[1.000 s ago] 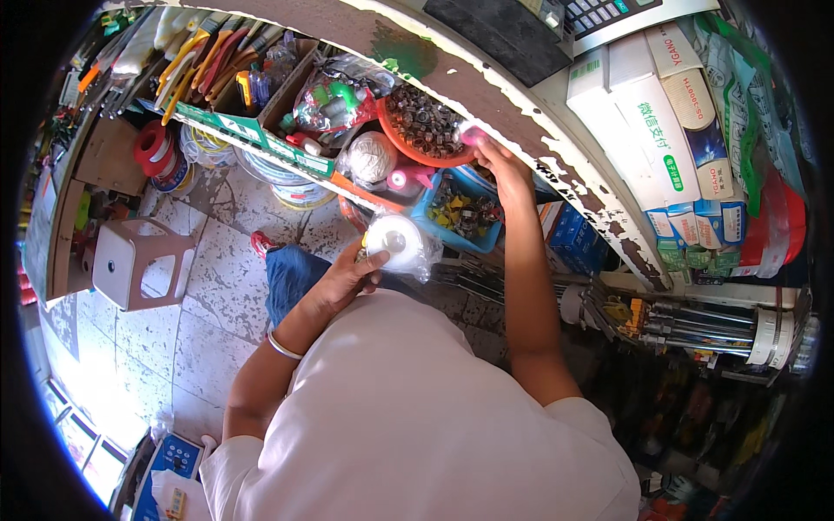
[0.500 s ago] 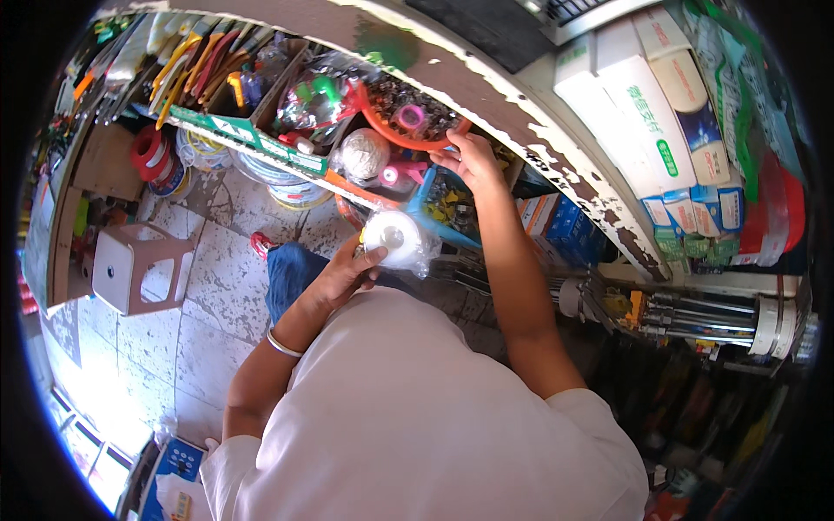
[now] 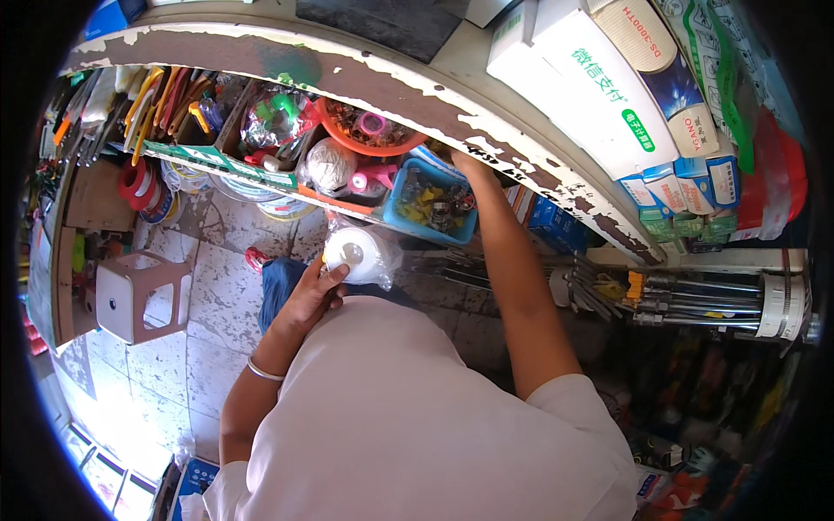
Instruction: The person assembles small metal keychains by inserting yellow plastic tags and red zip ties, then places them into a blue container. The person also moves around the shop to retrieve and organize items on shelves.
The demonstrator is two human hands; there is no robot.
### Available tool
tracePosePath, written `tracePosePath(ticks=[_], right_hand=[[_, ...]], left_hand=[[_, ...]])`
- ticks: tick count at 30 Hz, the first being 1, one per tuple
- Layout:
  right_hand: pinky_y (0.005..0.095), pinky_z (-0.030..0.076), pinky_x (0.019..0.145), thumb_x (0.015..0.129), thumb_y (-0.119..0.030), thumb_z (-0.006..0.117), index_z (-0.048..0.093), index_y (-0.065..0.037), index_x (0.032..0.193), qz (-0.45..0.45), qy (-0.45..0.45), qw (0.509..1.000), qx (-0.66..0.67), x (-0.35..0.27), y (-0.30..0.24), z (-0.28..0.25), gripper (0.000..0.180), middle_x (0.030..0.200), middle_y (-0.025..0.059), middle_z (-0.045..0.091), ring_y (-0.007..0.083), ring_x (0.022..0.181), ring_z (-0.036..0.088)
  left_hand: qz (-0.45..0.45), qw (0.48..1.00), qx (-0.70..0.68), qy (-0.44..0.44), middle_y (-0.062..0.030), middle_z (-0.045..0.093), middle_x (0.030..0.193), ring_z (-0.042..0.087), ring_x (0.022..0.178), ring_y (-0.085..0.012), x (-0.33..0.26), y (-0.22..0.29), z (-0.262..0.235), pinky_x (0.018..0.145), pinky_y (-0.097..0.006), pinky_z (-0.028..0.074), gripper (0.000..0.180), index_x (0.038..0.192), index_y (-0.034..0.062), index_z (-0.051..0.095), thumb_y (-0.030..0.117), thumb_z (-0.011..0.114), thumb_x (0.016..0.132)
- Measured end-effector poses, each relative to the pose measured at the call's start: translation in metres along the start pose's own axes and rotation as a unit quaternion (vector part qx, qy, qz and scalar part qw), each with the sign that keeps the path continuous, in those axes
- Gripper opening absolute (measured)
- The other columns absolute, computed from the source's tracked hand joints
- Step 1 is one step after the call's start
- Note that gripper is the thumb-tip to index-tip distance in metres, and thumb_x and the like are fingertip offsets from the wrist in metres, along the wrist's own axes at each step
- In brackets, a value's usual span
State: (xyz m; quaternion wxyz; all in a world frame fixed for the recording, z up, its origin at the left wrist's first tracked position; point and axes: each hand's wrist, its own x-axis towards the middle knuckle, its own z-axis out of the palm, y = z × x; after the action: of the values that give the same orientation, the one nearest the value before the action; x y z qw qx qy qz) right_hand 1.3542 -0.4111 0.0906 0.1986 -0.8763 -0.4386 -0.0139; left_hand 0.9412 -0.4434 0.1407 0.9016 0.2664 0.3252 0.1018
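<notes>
My left hand [image 3: 311, 297] grips a white roll [image 3: 354, 252] wrapped in a clear plastic bag, held in front of my chest below the shelf. My right arm stretches up to a blue basket [image 3: 427, 233] full of small yellow and dark parts. My right hand [image 3: 471, 165] is at the basket's far corner, and its fingers are hidden under the peeling counter edge [image 3: 391, 87]. Left of the basket sit an orange bowl [image 3: 347, 139] of small parts and a ball of string [image 3: 328, 165].
White and blue boxes [image 3: 599, 95] are stacked on the counter at upper right. Metal tools [image 3: 608, 291] hang at right. Hand tools [image 3: 148, 100] and tape rolls [image 3: 135, 184] fill the left shelf. A plastic stool [image 3: 139, 295] stands on the tiled floor.
My right hand has moved right, from the orange bowl to the far corner of the blue basket. My left hand still holds the wrapped roll in about the same place.
</notes>
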Motion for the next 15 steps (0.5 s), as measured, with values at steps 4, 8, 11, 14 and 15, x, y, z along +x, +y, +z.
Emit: tracePosePath(ticks=[4, 8, 11, 14, 15], right_hand=[[0.0314, 0.055, 0.073, 0.096, -0.022, 0.051, 0.055, -0.006, 0.121, 0.003, 0.019, 1.000, 0.009, 0.010, 0.004, 0.008, 0.030, 0.111, 0.0104, 0.062, 0.0219, 0.088, 0.066], [0.0311, 0.055, 0.073, 0.095, -0.020, 0.052, 0.055, -0.006, 0.120, 0.027, 0.044, 0.997, 0.062, 0.012, 0.017, 0.004, 0.029, 0.111, 0.0101, 0.063, 0.0217, 0.089, 0.066], [0.0308, 0.055, 0.074, 0.095, -0.019, 0.053, 0.056, -0.006, 0.120, 0.052, 0.065, 0.990, 0.113, 0.012, 0.028, -0.002, 0.029, 0.110, 0.0099, 0.063, 0.0216, 0.089, 0.066], [0.0306, 0.055, 0.074, 0.094, -0.018, 0.054, 0.056, -0.005, 0.120, 0.078, 0.069, 0.979, 0.174, 0.004, 0.033, -0.008, 0.029, 0.110, 0.0096, 0.063, 0.0214, 0.089, 0.065], [0.0305, 0.054, 0.074, 0.094, -0.018, 0.054, 0.056, -0.005, 0.120, 0.090, 0.066, 0.973, 0.200, 0.001, 0.032, -0.009, 0.029, 0.110, 0.0096, 0.063, 0.0214, 0.090, 0.065]], left_hand=[[0.008, 1.000, -0.006, 0.017, 0.0044, 0.047, 0.091, 0.044, 0.070, -0.0060, -0.007, 0.001, -0.001, 0.054, -0.019, 0.036, 0.049, 0.120, 0.0109, 0.045, 0.033, 0.069, 0.084], [0.014, 0.999, -0.012, 0.033, 0.0040, 0.047, 0.090, 0.044, 0.070, -0.0060, -0.010, 0.003, -0.004, 0.053, -0.019, 0.036, 0.048, 0.118, 0.0107, 0.046, 0.033, 0.069, 0.084], [0.016, 0.999, -0.012, 0.026, 0.0037, 0.047, 0.090, 0.044, 0.070, -0.0062, -0.010, 0.002, -0.005, 0.053, -0.019, 0.036, 0.048, 0.119, 0.0103, 0.046, 0.034, 0.069, 0.084], [0.010, 1.000, -0.002, 0.017, 0.0036, 0.048, 0.089, 0.044, 0.070, -0.0063, -0.008, 0.004, -0.003, 0.053, -0.019, 0.035, 0.048, 0.120, 0.0102, 0.046, 0.034, 0.069, 0.084], [0.008, 1.000, -0.011, 0.020, 0.0036, 0.048, 0.088, 0.045, 0.069, -0.0062, -0.007, 0.005, -0.001, 0.053, -0.019, 0.036, 0.047, 0.119, 0.0099, 0.046, 0.032, 0.069, 0.084]])
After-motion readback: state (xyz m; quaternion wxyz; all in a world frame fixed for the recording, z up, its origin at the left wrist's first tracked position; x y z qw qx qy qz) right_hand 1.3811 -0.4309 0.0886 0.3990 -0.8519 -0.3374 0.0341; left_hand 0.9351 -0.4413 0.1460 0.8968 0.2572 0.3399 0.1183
